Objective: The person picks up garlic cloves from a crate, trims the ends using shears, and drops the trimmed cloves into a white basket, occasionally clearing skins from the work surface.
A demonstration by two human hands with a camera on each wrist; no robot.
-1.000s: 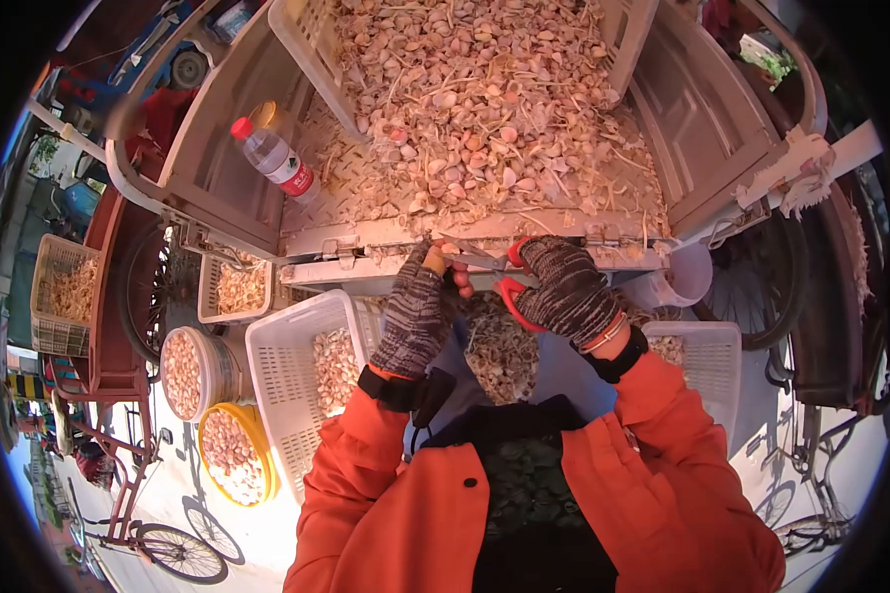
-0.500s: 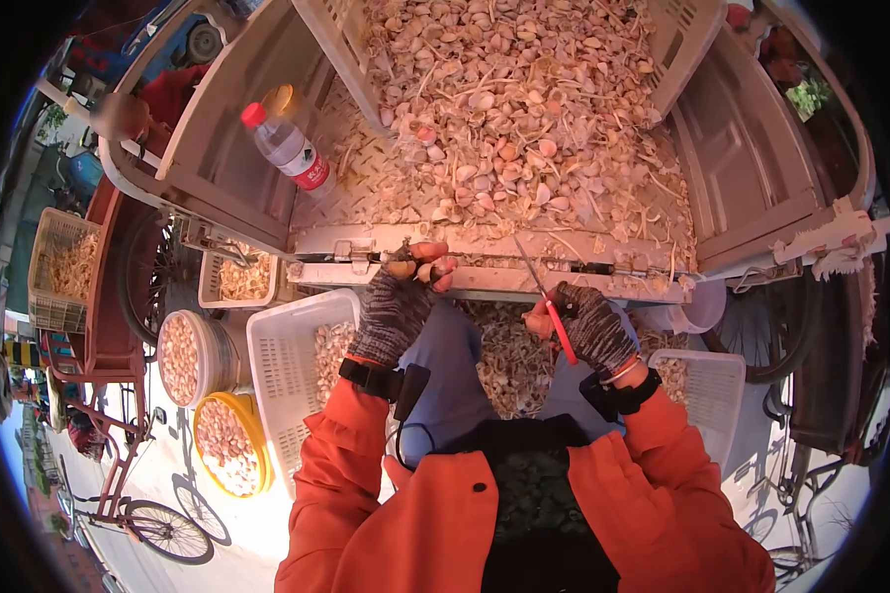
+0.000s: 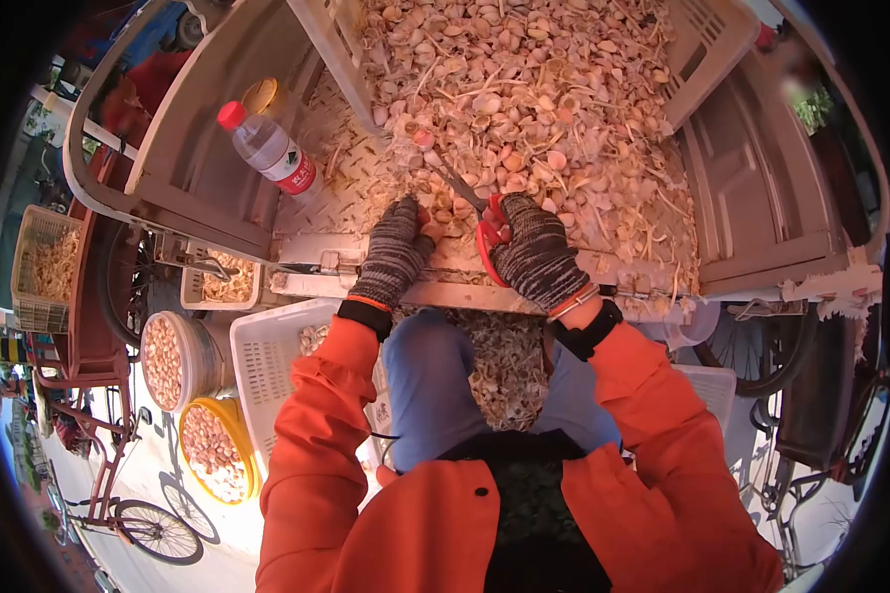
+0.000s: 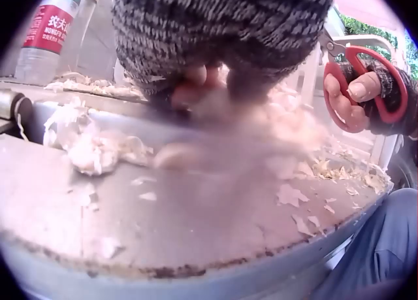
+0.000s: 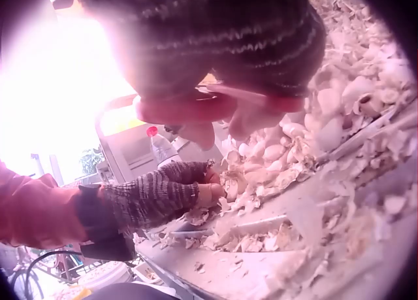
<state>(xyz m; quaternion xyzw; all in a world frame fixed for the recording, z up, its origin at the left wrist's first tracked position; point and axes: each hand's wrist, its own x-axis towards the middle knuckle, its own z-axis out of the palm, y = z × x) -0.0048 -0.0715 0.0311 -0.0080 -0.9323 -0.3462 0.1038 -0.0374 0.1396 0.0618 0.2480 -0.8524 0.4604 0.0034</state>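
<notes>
My left hand [image 3: 394,252], in a grey knitted fingerless glove, reaches over the front lip of the truck bed to the near edge of the garlic pile [image 3: 524,109]. In the right wrist view its bare thumb and fingertips close around a pale garlic bulb [image 5: 232,183]. The right hand [image 3: 539,249], gloved alike, grips red-handled scissors [image 3: 487,255] with fingers through the loops; the blades point forward and left over the cloves. Another papery garlic bulb [image 4: 91,150] lies on the metal ledge in the left wrist view, where my own fingertips are blurred.
A red-capped water bottle [image 3: 269,148] stands at the left of the bed. White crates [image 3: 687,89] flank the pile. Below left are a white crate [image 3: 262,371], a white bucket [image 3: 213,361] and a yellow bucket [image 3: 249,455] holding garlic. Peelings lie between my legs.
Both hands have moved forward from the bed's front edge to the pile. The scissors, earlier at the left hand's fingers, swung away and now point over the cloves.
</notes>
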